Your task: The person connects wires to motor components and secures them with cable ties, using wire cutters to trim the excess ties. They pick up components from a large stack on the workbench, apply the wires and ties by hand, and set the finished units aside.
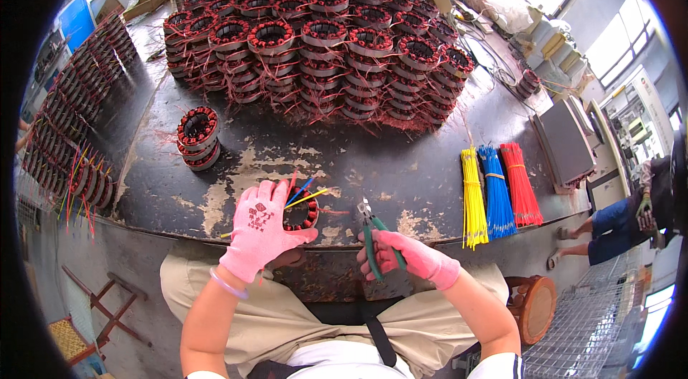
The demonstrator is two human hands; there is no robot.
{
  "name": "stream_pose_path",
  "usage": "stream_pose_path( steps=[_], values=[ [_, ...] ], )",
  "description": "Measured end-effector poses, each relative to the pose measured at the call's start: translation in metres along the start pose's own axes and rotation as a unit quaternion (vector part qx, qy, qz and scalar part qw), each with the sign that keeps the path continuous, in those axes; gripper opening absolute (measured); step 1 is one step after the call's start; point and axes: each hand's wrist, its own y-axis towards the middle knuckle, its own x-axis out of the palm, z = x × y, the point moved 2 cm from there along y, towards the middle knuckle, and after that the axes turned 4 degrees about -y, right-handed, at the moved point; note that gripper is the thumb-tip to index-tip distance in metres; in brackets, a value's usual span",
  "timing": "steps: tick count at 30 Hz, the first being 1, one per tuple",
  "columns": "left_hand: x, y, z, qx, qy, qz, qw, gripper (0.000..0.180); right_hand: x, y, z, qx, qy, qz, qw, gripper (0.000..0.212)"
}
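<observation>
At the table's near edge, my left hand [258, 230], in a pink glove, grips the left side of a ring-shaped motor stator [311, 213] with red windings. A blue lead wire [302, 190], a yellow one [312, 195] and a red one stick out beside my fingers; the glove hides part of the ring. To the right, my right hand [416, 258], also gloved in pink, is closed around green-handled cutting pliers [380, 224]. Their jaws point away from me, apart from the stator. A short stack of stators [198, 128] stands beyond my left hand.
Tall stacks of stators [322, 35] fill the table's far side, with more [79, 99] at the left. Bundles of yellow [473, 200], blue [496, 193] and red wires [521, 185] lie at the right, near a grey box [562, 142]. Another person [616, 228] is far right.
</observation>
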Motion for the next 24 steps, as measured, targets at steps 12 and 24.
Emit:
stream_pose_path(
  steps=[12, 24],
  values=[
    [0.003, 0.001, -0.001, -0.001, 0.025, 0.028, 0.999, 0.094, 0.012, 0.005, -0.003, 0.053, -0.007, -0.049, 0.997, 0.055],
    [0.002, 0.0, -0.003, 0.008, 0.006, 0.032, 0.999, 0.091, 0.018, 0.006, -0.013, 0.051, -0.033, -0.015, 0.998, 0.051]
  ],
)
